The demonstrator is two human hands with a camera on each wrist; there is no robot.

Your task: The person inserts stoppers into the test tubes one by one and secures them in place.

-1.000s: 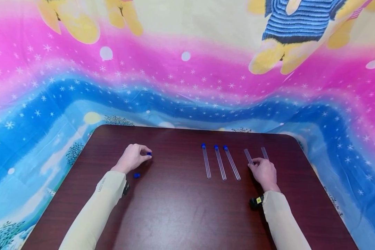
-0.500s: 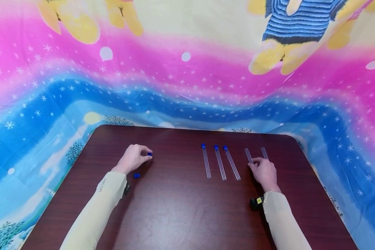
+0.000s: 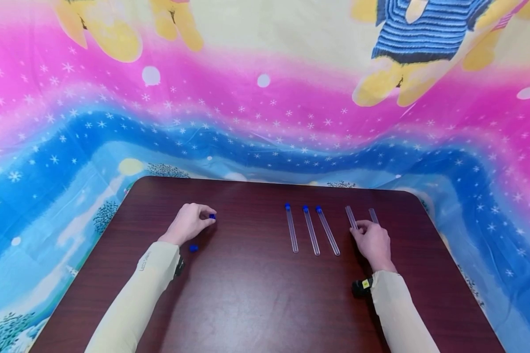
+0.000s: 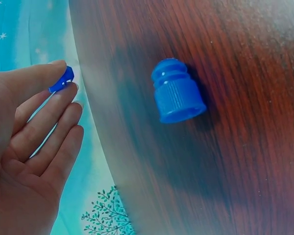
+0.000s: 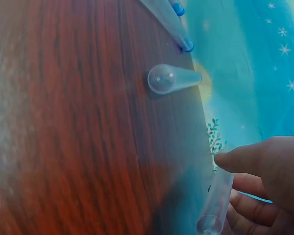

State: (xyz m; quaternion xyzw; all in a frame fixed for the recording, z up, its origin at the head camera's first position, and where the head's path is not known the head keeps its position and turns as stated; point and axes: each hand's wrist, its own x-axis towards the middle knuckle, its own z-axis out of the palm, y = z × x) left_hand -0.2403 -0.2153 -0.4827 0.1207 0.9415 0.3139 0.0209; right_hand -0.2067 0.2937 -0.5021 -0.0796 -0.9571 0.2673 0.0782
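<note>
The clear, slender, round-ended tube (image 5: 218, 196) on the right of the table (image 3: 234, 294) looked light, stiff, slick and perhaps brittle, best taken lightly around its barrel; my right hand (image 3: 374, 243) had thumb and fingers closed on it. Another clear uncapped tube (image 3: 373, 215) lay just beyond that hand. On the left, my left hand (image 3: 186, 226) pinched a small blue plastic cap (image 4: 63, 80) between thumb and fingertips. A matching ribbed blue cap (image 4: 179, 93) lay nearer, its ridges likely giving good purchase.
</note>
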